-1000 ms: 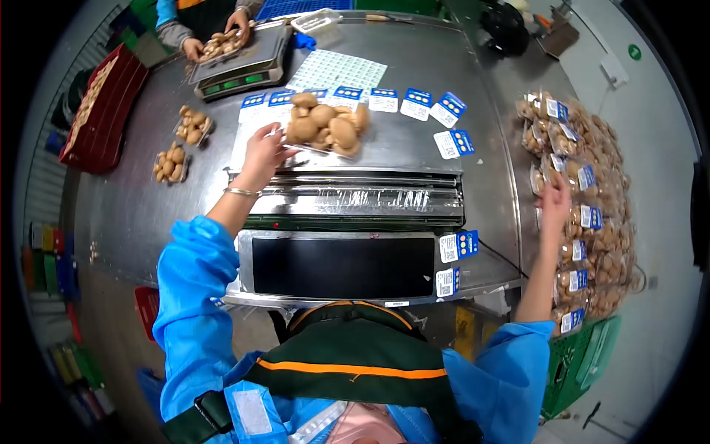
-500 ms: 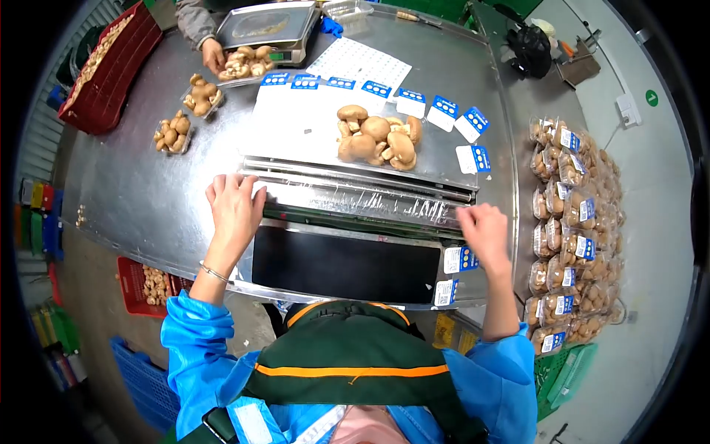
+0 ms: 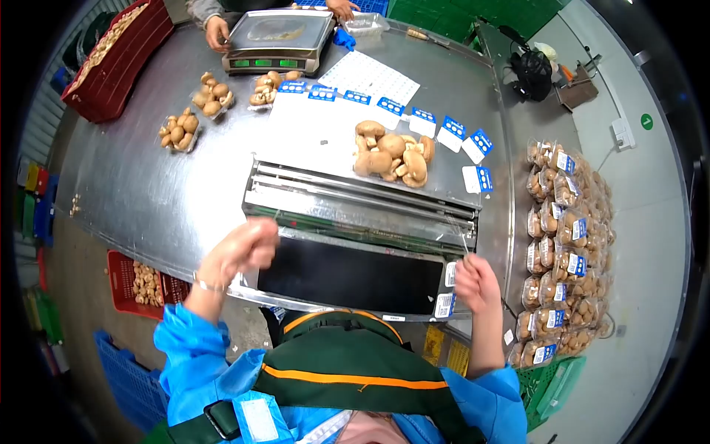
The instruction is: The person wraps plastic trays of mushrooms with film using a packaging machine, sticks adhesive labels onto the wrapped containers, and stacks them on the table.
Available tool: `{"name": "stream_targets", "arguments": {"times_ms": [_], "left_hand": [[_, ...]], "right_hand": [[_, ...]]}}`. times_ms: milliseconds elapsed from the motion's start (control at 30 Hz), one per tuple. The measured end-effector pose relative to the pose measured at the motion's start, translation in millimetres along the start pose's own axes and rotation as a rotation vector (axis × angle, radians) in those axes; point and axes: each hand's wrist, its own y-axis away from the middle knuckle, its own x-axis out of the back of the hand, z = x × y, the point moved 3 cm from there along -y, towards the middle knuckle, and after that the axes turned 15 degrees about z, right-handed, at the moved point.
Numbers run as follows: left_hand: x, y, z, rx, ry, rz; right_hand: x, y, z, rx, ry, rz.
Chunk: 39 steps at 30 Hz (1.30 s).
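Over the front of the film wrapping machine [image 3: 347,201], both my hands are closed in a pinch. My left hand [image 3: 250,244] is near the left end of the black plate [image 3: 347,275]. By the plate's right end, my right hand [image 3: 477,283] grips a corner of clear cling film [image 3: 464,235], which shows as thin shiny streaks. The film between my hands is nearly invisible. Behind the machine sits a group of brown mushrooms [image 3: 393,154], apart from my hands.
Blue-and-white labels [image 3: 423,122] lie in an arc behind the mushrooms. Three mushroom packs [image 3: 177,132] stand at left, near a scale [image 3: 277,37]. A co-worker's hands [image 3: 217,33] are beside it. Wrapped packs [image 3: 569,259] are stacked at right; a red crate [image 3: 122,63] stands far left.
Both hands have come off the machine's roller area toward my body, drawing film with them; my left fingers have closed. The co-worker's hand has left the mushroom pack, now in front of the scale.
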Motion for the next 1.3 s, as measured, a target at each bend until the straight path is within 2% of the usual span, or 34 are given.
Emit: {"name": "stream_targets", "arguments": {"times_ms": [33, 100, 133, 167, 200, 233, 267, 300, 333, 367, 400, 433, 467, 500, 567, 633, 667, 700, 767, 833, 900, 967, 1000, 1067, 1100, 1200, 1233, 1267, 1300], "left_hand": [[-2, 7, -6, 0.264, 0.199, -0.134], [-33, 15, 18, 0.095, 0.262, -0.648], [-51, 16, 41, -0.166, 0.3, -0.621], [-72, 11, 71, -0.435, 0.333, -0.595], [-86, -4, 99, -0.37, 0.64, -0.613], [-115, -14, 126, -0.502, 0.587, -0.411], [-126, -44, 149, -0.644, 0.513, -0.366], [-134, -80, 166, -0.837, 0.302, -0.338], [-131, -134, 170, -1.021, 0.196, -0.334], [-127, -173, 163, -1.229, -0.32, 0.032], [-125, -192, 150, -1.235, -0.733, 0.131], [-118, -217, 131, -1.025, -0.863, 0.164], [-125, -209, 118, -0.886, -1.047, 0.226], [-124, -216, 112, -1.084, -0.929, 0.079], [-115, -225, 105, -0.678, -0.721, -0.065], [-114, -198, 106, -0.515, -0.565, -0.298], [-115, -179, 110, -0.366, -0.633, -0.224], [-116, -166, 109, -0.47, -0.7, -0.215], [-125, -138, 105, -0.306, -0.62, -0.222], [-124, -129, 100, -0.384, -0.797, -0.195], [-122, -107, 87, -0.312, -0.703, -0.218], [-116, -70, 74, -0.432, -0.783, -0.146], [-102, -59, 66, -0.317, -0.788, -0.24], [-87, -29, 41, -0.343, -0.73, -0.282], [-85, -14, 36, -0.392, -0.813, -0.363], [-42, -7, 2, -0.014, -0.633, -0.41], [-40, -10, -9, 0.023, -0.587, -0.459], [-23, -21, -25, 0.03, -0.668, -0.412], [0, -36, -39, 0.027, -0.748, -0.368]], "right_hand": [[-14, 12, 1, -0.127, -0.165, -0.121], [-56, 28, -19, -0.159, -0.341, -0.566], [-41, 18, -40, -0.041, -0.654, -0.488], [-73, 11, -70, 0.18, -0.471, -0.637], [-104, 4, -99, 0.425, -0.316, -0.755], [-109, -27, -132, 0.47, -0.276, -0.684], [-133, -53, -148, 0.817, -0.16, -0.336], [-163, -78, -156, 0.759, -0.228, -0.167], [-162, -123, -163, 0.818, -0.151, -0.225], [-154, -163, -159, 1.102, 0.241, -0.026], [-148, -187, -149, 1.219, 0.809, 0.187], [-138, -217, -134, 1.486, 1.618, 0.194], [-143, -222, -119, 1.149, 1.899, 0.174], [-139, -221, -117, 1.051, 1.652, 0.075], [-136, -205, -118, 0.604, 1.282, 0.059], [-127, -187, -118, 0.343, 1.066, 0.089], [-127, -173, -117, 0.3, 1.004, 0.029], [-130, -158, -109, 0.247, 0.931, 0.077], [-117, -158, -101, 0.128, 0.939, 0.067], [-113, -151, -92, 0.13, 0.946, 0.071], [-122, -111, -85, 0.127, 0.938, 0.063], [-122, -69, -69, 0.238, 0.978, -0.009], [-125, -42, -59, 0.192, 0.971, -0.011], [-115, -12, -34, 0.17, 1.006, -0.053], [-110, 5, -22, 0.175, 1.018, -0.053], [-72, 2, 18, 0.129, 1.005, -0.035], [-63, -5, 28, 0.11, 0.981, -0.018], [-68, 1, 25, 0.104, 1.066, 0.0], [-45, -21, 41, 0.085, 0.995, -0.007]]}}
